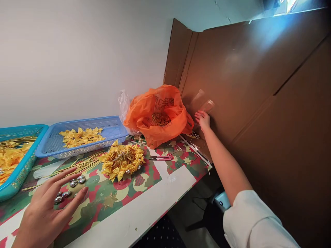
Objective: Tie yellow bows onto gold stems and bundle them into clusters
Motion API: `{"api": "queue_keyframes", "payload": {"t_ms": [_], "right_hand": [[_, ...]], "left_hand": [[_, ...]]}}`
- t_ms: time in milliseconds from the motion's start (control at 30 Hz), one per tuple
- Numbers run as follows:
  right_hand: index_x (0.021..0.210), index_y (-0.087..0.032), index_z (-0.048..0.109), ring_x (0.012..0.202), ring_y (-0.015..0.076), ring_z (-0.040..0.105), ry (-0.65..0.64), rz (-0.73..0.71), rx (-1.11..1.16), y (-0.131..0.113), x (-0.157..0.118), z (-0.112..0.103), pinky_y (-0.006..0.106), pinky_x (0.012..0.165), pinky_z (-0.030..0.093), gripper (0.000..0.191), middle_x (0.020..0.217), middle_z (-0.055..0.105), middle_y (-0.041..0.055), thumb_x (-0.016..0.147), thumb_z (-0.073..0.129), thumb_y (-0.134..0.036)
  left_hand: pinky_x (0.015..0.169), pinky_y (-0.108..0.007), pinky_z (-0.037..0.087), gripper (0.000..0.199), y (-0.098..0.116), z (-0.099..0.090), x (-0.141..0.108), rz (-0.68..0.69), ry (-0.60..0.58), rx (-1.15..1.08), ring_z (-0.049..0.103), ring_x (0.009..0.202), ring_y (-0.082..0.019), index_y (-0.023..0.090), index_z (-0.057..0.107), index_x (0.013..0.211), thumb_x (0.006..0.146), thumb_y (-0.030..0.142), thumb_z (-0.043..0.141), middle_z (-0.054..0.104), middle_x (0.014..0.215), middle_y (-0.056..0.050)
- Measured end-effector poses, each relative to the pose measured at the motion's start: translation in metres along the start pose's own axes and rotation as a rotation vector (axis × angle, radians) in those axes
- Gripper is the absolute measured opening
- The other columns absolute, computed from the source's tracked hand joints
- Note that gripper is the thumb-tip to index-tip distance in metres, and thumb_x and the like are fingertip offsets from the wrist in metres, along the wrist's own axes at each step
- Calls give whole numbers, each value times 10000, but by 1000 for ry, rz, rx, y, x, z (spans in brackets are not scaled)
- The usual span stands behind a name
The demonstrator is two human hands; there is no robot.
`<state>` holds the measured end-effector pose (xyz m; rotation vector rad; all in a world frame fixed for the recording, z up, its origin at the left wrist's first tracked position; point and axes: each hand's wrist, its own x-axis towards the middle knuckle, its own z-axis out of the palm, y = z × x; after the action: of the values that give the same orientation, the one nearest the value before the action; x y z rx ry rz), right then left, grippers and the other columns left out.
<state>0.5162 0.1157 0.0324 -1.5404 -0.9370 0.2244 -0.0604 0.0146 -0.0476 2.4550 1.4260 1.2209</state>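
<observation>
**Right hand out at the cardboard, left hand over the silver balls**

From where I stand, the right hand (203, 120) is stretched to the far corner of the table (152, 215), just beside the orange bag (144, 106) and right by a clear plastic piece (209, 105) against the cardboard (248, 86). Its fingers are spread and I see nothing pinched in them; whether they touch the plastic, I can't tell.

The left hand (45, 210) hangs at the near edge, thumb and fingers well apart, nothing visible in its grip. The silver balls (73, 183) lie on the patterned cover around its fingers, and the yellow ribbon bunch (122, 160) rests beyond them, in front of the blue basket (113, 131).

To me it looks like a reach for something in that corner. Done well, the right arm would stay clear of the orange bag's rim, since that soft side could sag and spill the small pieces (160, 119) inside. Filmy plastic probably wants a light fingertip pinch rather than a grab. The pink snips (161, 158) and loose wire (176, 148) lie near the way back, so a raised wrist seems wise. The left hand should stay light, as the balls could roll.
</observation>
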Motion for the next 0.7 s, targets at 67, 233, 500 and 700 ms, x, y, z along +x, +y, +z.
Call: {"api": "queue_keyframes", "payload": {"t_ms": [67, 233, 500, 700], "right_hand": [[1169, -195, 585, 985, 153, 691, -26, 14, -10, -1, 0, 6, 349, 868, 542, 271, 1145, 699, 109, 944, 436, -224], [1190, -148, 589, 975, 183, 657, -36, 59, -92, 6, -2, 16, 382, 835, 565, 300, 1151, 649, 83, 955, 558, -332], [1039, -121, 571, 872, 207, 659, 222, -28, -210, -16, -23, -8, 379, 878, 519, 346, 987, 687, 113, 728, 721, -152], [1053, -200, 514, 898, 188, 590, 300, -496, -145, -50, -101, -1, 350, 774, 525, 320, 1131, 583, 97, 750, 593, -138]], "left_hand": [[1037, -645, 427, 600, 8, -1, 2, -39, 39, -39, 551, 1209, -401, 662, 373, 1335, 827, 414, 574, 461, 1456, 161], [1050, -596, 415, 434, 11, -4, 0, -64, 51, -42, 547, 1209, -376, 509, 499, 1261, 840, 432, 572, 543, 1336, 35], [953, -582, 477, 252, 20, -7, 5, 40, 46, 32, 578, 1163, -377, 332, 547, 1114, 879, 423, 554, 591, 1224, -81], [1009, -566, 447, 435, 26, 1, 9, 95, -97, 62, 500, 1264, -356, 264, 480, 1260, 876, 431, 597, 499, 1374, -143]]}}
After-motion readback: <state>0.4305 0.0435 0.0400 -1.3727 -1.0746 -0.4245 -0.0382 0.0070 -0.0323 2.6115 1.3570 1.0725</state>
